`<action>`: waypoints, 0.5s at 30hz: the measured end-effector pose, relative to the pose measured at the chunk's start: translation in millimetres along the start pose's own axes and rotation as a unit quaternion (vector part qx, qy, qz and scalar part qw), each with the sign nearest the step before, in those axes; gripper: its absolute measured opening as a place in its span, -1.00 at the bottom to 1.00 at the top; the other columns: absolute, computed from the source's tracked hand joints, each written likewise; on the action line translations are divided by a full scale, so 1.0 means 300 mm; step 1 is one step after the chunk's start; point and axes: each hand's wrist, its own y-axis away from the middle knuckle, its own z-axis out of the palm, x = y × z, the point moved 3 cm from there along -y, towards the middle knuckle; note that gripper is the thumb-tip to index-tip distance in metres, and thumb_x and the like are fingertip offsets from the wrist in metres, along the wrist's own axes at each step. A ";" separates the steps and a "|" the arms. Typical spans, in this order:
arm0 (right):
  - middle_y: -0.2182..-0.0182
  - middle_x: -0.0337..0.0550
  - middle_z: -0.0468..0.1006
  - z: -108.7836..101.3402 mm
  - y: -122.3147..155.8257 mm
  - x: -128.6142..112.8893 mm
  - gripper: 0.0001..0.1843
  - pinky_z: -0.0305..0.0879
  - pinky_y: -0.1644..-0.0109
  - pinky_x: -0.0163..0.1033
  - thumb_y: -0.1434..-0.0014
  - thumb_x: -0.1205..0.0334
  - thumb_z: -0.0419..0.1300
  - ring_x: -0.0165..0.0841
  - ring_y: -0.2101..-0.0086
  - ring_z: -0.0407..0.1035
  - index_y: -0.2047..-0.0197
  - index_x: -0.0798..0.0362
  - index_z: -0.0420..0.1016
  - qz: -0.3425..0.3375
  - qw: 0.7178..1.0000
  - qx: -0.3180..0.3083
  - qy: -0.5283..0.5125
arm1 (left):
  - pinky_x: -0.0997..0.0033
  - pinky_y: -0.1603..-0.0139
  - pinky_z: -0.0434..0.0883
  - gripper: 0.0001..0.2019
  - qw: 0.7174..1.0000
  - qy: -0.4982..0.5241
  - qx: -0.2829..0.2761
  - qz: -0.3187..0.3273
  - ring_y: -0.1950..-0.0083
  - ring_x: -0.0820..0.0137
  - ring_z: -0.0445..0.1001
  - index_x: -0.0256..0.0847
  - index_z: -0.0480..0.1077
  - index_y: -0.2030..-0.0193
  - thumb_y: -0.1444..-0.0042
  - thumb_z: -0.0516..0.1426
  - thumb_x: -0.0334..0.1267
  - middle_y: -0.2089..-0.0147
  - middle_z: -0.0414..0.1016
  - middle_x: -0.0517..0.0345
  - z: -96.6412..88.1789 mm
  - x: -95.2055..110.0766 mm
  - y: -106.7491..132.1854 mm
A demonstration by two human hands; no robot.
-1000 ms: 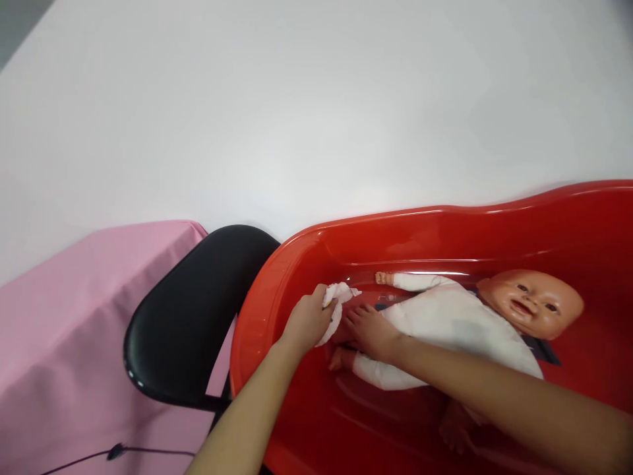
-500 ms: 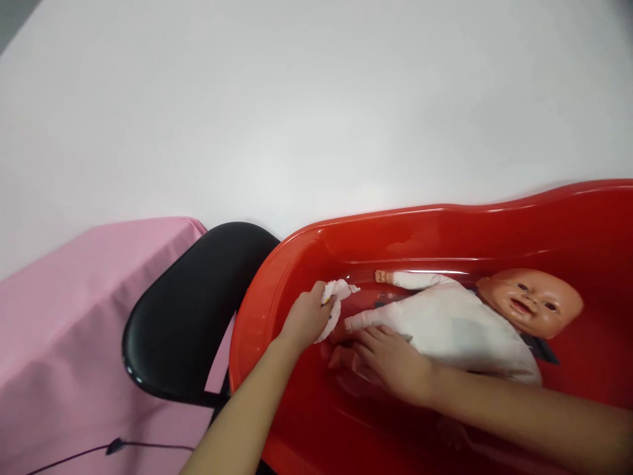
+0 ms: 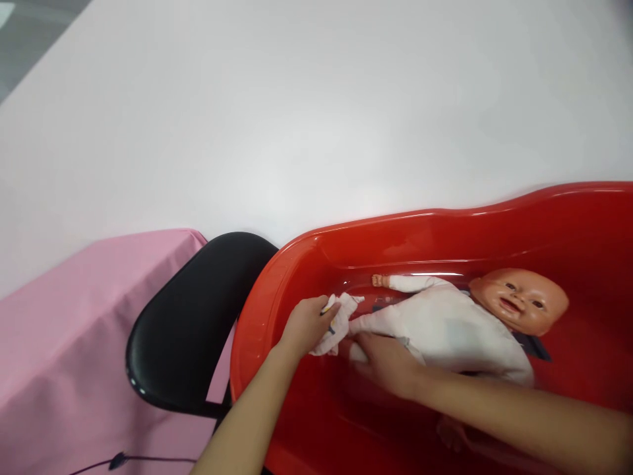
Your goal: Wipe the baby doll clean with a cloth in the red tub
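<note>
Nearest to us, our left hand [image 3: 309, 326] sits inside the red tub [image 3: 395, 237] with its fingers [image 3: 321, 309] curled closely around a small white washcloth [image 3: 349, 307], gripping it in a bunch; the cloth touches the end of a white sleeve [image 3: 376, 323] on the doll [image 3: 455, 330]. Our right hand [image 3: 388, 364] lies just beside that sleeve, along the doll's side; its fingers look flat and close together, holding nothing we can see, though they are blurred, so we cannot tell exactly how they are set.

The doll lies face up along the floor of the tub, its head [image 3: 518, 301] towards the tub's far right end; its white suit [image 3: 475, 349] is on, one small hand [image 3: 380, 280] shows near the tub's far wall, and a bare foot [image 3: 450, 432] shows under our right arm. As far as we can see, the cloth has reached the doll and the suit has not come off; whether the suit is wet we cannot tell.

Beyond the tub's left end stands a black chair [image 3: 192, 323]; past the chair lies a pink sheet [image 3: 89, 330] with a dark cable [image 3: 116, 460] on it; a white table [image 3: 297, 132] stretches behind the tub.
</note>
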 end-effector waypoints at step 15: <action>0.05 -0.14 0.71 -0.057 -0.010 0.007 -0.69 0.39 -0.03 -0.06 -0.25 0.02 0.22 -0.14 0.08 0.58 -0.01 -0.07 0.57 0.032 0.984 0.065 -0.163 | 0.36 0.20 0.34 -0.66 0.992 0.074 -0.104 -0.010 0.12 0.20 0.61 -0.11 0.48 0.05 -0.42 0.07 0.09 0.07 0.67 0.00 0.018 0.039 0.019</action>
